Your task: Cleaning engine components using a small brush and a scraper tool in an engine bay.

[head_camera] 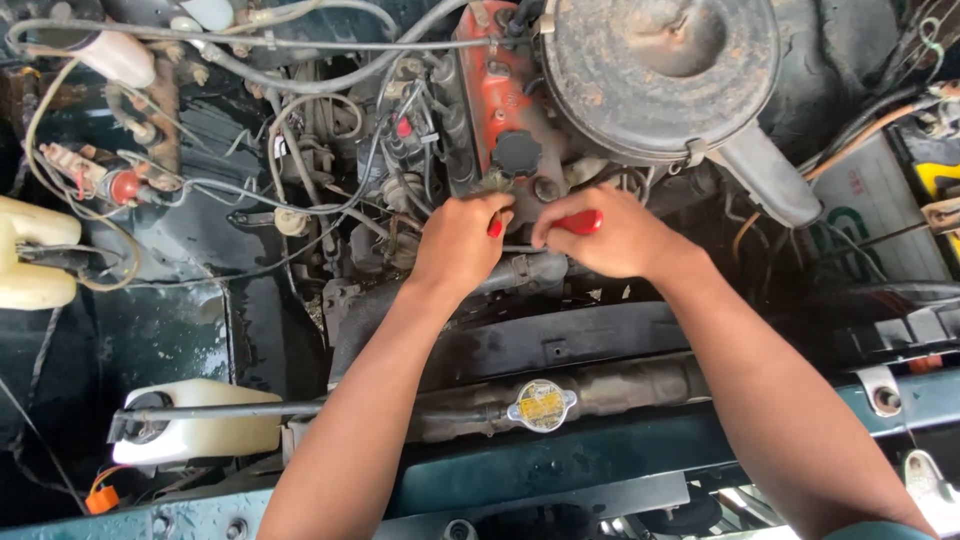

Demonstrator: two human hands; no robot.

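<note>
Both my hands reach into an open engine bay and meet at its middle. My left hand point(462, 238) and my right hand point(603, 238) are both closed on a red-handled tool point(580, 222); red shows at each fist and a thin metal shaft runs between them. The tool's working end is hidden under my fingers. The hands sit just below the orange valve cover point(500, 90) and its black oil filler cap point(516, 153), above a grey hose point(530, 270).
A round rusty air cleaner point(655, 70) fills the upper right. The radiator with its yellow-labelled cap point(541, 404) lies along the front. A white reservoir point(200, 425) sits front left, a yellowish tank point(30, 250) at the left edge, a battery point(880, 205) at right. Wires and hoses cross the upper left.
</note>
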